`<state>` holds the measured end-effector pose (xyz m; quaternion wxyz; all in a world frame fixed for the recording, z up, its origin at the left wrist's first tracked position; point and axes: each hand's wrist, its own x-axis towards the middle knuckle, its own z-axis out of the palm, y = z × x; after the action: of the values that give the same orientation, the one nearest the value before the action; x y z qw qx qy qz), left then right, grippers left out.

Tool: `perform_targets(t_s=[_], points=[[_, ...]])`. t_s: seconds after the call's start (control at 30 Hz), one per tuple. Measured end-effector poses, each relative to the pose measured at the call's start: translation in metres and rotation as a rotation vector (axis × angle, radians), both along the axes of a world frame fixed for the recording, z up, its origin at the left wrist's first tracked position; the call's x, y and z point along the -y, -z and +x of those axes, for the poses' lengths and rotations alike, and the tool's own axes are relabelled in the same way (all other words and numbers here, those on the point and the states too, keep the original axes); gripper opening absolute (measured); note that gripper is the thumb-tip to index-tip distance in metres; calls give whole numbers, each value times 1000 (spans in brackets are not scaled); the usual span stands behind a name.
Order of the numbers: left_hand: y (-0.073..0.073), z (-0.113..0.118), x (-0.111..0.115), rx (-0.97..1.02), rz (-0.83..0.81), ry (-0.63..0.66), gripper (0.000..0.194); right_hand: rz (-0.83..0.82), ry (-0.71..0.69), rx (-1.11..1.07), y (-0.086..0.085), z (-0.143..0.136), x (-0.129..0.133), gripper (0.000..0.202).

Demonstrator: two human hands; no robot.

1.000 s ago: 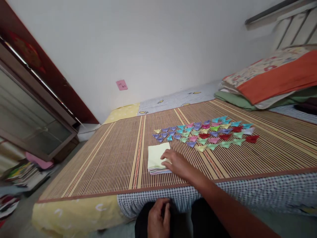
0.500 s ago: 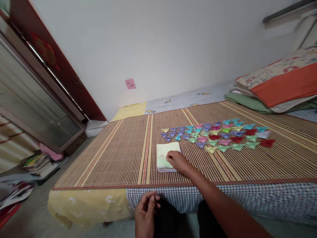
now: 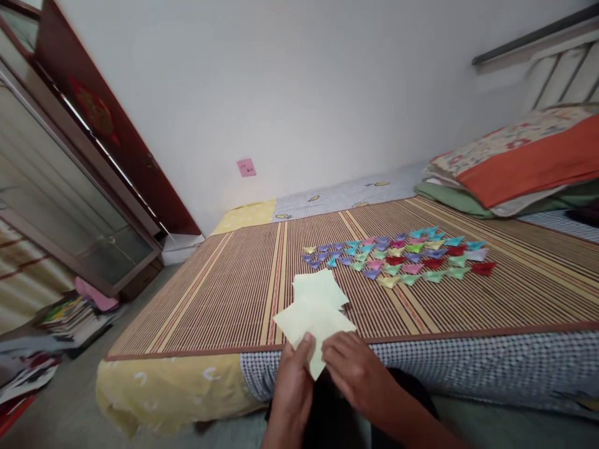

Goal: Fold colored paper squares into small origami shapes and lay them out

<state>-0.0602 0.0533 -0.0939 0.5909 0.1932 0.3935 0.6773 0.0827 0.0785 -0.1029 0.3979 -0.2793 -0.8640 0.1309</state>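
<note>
A square sheet of pale yellow paper (image 3: 309, 315) is held above the bed's front edge, one corner pointing down toward me. My left hand (image 3: 292, 383) grips its lower left side, thumb on top. At the lower right side, my right hand (image 3: 353, 368) has its fingers closed on the same sheet. Behind it lies a stack of paper squares (image 3: 322, 288), partly covered, with a pale green sheet askew on top. Several rows of small folded paper boats (image 3: 434, 264) in many colours stand beyond the stack to the right.
A striped bamboo mat (image 3: 224, 290) covers the bed. Folded bedding with an orange-edged pillow (image 3: 524, 159) is piled at the right. A pink note (image 3: 246, 167) is on the wall. Books (image 3: 68, 315) and a glass-fronted cabinet (image 3: 60, 187) stand at the left.
My right hand has come back from the stack toward me with a pale yellow sheet. My left hand has risen to grip it too. The stack's top sheet now lies askew.
</note>
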Motion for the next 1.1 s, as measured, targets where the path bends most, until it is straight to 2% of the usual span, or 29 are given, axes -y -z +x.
perform_targets(t_s=[0.07,0.13,0.2,0.23,0.3,0.33,0.4,0.5,0.57,0.77,0.93,1.03,1.1], points=[[1,2,4,-37,-9,-22,45,-41,-19,-110,-1,11,8,13],[-1,1,11,-56,1,33,51,-115,153,-319,-6,26,3,10],[-6,0,20,-77,10,120,55,-339,295,-434,-14,40,-8,18],[-9,-1,25,-93,13,165,56,-510,279,-458,-18,45,-13,25],[-15,-1,33,-128,18,236,54,-879,50,-503,-25,48,-17,37],[-18,-1,36,-144,14,249,52,-997,-52,-545,-28,46,-16,41],[-22,-1,40,-169,0,207,49,-1113,-159,-660,-32,41,-8,43],[-28,0,46,-193,-3,92,49,-1115,-148,-769,-36,37,7,41],[-33,0,49,-226,-12,61,50,-1084,-115,-780,-38,38,13,39],[-45,-10,51,-500,-7,-25,39,-881,20,-639,-41,52,17,38],[-47,-22,52,-694,-25,37,36,-759,77,-600,-45,63,19,33],[-50,-20,55,-722,-54,122,40,-793,76,-556,-46,68,21,33],[-52,-14,55,-700,-25,129,41,-834,74,-527,-45,69,23,35]])
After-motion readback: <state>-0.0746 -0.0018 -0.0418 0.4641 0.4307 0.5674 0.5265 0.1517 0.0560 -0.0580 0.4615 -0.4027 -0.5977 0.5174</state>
